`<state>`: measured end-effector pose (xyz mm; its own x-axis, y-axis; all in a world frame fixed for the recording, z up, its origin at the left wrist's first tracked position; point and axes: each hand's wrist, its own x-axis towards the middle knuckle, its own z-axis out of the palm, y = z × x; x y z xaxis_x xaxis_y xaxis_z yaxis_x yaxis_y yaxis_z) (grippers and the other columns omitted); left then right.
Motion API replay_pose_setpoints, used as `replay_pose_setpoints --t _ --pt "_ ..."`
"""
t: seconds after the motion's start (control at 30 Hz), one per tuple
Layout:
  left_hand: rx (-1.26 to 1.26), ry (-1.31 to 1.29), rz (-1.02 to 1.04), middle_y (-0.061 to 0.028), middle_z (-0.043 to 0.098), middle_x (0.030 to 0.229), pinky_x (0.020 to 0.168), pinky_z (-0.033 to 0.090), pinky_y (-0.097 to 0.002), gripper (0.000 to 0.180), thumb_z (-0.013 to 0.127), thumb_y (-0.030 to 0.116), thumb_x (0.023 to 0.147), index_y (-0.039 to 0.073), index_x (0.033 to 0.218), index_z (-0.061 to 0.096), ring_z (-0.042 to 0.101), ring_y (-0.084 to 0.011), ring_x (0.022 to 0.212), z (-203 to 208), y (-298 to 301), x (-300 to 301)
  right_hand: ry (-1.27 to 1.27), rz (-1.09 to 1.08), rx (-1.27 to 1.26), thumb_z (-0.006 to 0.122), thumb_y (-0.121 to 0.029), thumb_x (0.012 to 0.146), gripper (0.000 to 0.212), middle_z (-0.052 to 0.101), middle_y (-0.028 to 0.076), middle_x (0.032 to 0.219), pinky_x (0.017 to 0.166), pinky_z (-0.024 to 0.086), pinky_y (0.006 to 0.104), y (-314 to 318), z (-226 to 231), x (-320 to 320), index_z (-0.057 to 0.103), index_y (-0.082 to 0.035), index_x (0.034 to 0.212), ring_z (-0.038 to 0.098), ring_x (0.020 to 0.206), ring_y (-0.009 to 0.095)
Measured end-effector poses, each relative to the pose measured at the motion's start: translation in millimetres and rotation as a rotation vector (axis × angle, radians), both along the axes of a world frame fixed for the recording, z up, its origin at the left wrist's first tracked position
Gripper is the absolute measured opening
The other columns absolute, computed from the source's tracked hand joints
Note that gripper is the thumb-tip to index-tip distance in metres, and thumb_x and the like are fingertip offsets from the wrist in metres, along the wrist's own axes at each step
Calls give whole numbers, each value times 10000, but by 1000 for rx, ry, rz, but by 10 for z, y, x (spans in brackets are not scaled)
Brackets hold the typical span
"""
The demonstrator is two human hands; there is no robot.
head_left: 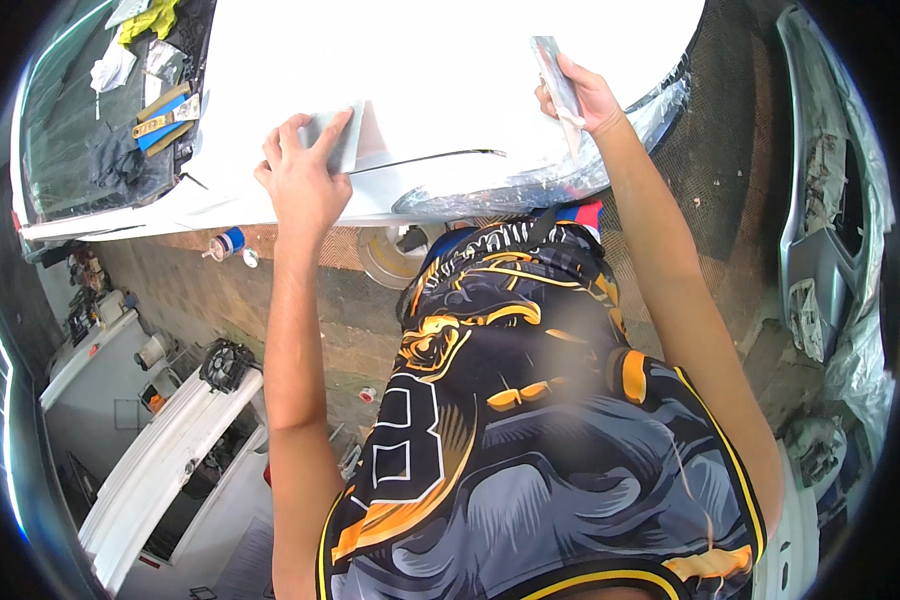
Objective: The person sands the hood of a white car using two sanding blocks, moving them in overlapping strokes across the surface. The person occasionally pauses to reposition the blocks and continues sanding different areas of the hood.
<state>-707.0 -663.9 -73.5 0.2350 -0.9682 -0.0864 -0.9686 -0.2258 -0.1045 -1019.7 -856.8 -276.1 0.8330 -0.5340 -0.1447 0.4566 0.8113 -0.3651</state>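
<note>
With its fingers spread across the face, my left hand point(308, 172) holds a thin, flat grey plate point(346, 140) against the white car body panel point(450, 70). A pinkish-grey patch borders the plate's right edge; whether it is a smear or a reflection I cannot tell. My right hand point(590, 98) is closed on a second thin, flat plate point(552, 72), raised at an angle over the panel's right part. Something whitish lies along that plate near the thumb. A dark gap line runs across the panel between the hands.
Scrapers point(166, 122), a yellow-green cloth point(150, 20) and rags lie on the windscreen at left. Plastic film point(530, 190) covers the wheel arch. Below stand a blue-labelled can point(228, 243) and a round tub point(375, 258). Detached car panels point(160, 470) stand lower left, another point(820, 230) at right.
</note>
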Motion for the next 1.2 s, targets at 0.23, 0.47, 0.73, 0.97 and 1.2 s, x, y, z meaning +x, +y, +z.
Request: replay_pose_setpoints --t 0.23,0.47,0.73,0.97,1.2 --pt "26 6 15 -100 506 1442 1055 404 -595 850 733 26 671 434 1412 648 450 -345 1379 -26 6 282 -64 17 -16 549 -437 1093 425 701 160 843 588 505 314 0 -3 -1 653 -53 1241 645 681 228" --pt "15 28 11 -96 506 1437 1058 393 -598 865 750 31 656 432 1416 645 454 -344 1372 -99 38 320 -61 25 16 527 -443 1100 442 719 121 872 590 495 309 -27 -40 -42 678 -32 1163 633 725 221" --pt "-83 12 -70 -90 475 1428 1066 342 -602 904 767 35 597 417 1408 655 426 -344 1396 -481 838 175 -102 44 -19 530 -425 1102 418 705 114 863 589 491 312 -25 -76 -42 685 -41 1160 634 719 226" --pt "-97 86 -26 -120 469 1432 1080 340 -592 892 769 50 620 418 1422 640 376 -390 1425 -217 530 -193 -88 39 -40 551 -429 1093 403 702 134 860 601 501 326 -19 8 -8 646 -80 1270 641 717 227" --pt "-9 19 3 -139 477 1447 1041 378 -604 810 788 79 674 403 1405 656 417 -388 1374 -121 -127 -284 -80 13 -33 547 -447 1092 420 709 154 850 607 504 317 -8 -3 18 639 -87 1287 640 700 216"
